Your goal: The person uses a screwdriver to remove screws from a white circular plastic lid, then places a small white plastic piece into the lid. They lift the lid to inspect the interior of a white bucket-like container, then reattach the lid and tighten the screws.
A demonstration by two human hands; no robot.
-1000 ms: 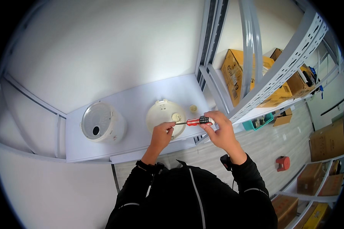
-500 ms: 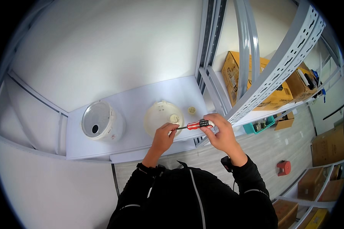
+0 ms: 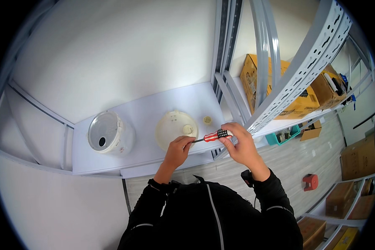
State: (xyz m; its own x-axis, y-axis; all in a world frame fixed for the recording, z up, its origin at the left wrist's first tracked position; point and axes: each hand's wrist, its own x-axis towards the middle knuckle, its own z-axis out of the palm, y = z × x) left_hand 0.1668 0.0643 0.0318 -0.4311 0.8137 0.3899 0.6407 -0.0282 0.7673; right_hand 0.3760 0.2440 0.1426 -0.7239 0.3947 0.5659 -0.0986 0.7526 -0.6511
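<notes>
A screwdriver (image 3: 215, 136) with a red, white and black patterned handle is held nearly level between my hands. The fingers of my right hand (image 3: 241, 146) are closed round the handle end. My left hand (image 3: 178, 151) pinches the metal shaft near its tip, which the fingers hide. Just beyond my left hand a round cream lid (image 3: 166, 128) lies flat on the white shelf (image 3: 150, 100), with a raised cap (image 3: 188, 129) on it. A small yellowish round cap (image 3: 207, 120) sits to the lid's right.
A white bucket (image 3: 125, 139) with a dark hole in its top stands at the shelf's left. Metal uprights (image 3: 296, 71) rise on the right, before cardboard boxes (image 3: 251, 79). A teal crate (image 3: 284, 136) sits lower; a red stool (image 3: 310, 182) is on the floor.
Both hands keep the same hold on the screwdriver and have barely moved. The lid and small cap appear slightly further left as the view shifts a little.
</notes>
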